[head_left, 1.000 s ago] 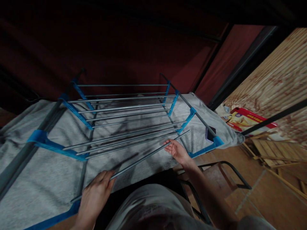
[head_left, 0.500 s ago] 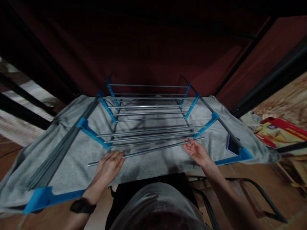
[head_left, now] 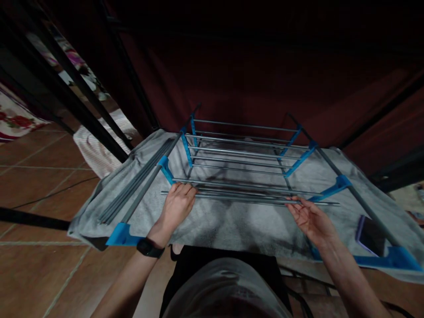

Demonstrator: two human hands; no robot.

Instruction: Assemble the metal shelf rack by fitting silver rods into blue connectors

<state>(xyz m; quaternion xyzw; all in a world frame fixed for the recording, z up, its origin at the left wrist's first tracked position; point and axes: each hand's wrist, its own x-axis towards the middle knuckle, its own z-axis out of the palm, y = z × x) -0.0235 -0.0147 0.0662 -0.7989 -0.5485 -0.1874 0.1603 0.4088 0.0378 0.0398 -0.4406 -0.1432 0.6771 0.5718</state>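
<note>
My left hand (head_left: 180, 203) is closed around a thin grey metal rod (head_left: 238, 200) near its left end. Toward the other end, my right hand (head_left: 311, 218) pinches the same rod between thumb and fingers. The rod lies almost level, just in front of the near crossbars of a rack frame (head_left: 238, 168) with blue plastic brackets (head_left: 331, 191). Whether it touches those bars I cannot tell. My left hand covers the lower end of the near left bracket (head_left: 166, 170), and my right fingers are close to the near right one.
Several loose rods (head_left: 135, 183) lie along the left side of the grey cloth (head_left: 225, 225) under the rack. At right a phone (head_left: 369, 236) rests by the side tube. Dark metal posts (head_left: 89, 88) and a dark red panel (head_left: 251, 88) stand beyond.
Both hands have moved the rod forward, up to the rack's near crossbars. Its slant has flattened to nearly level. My view has turned leftward.
</note>
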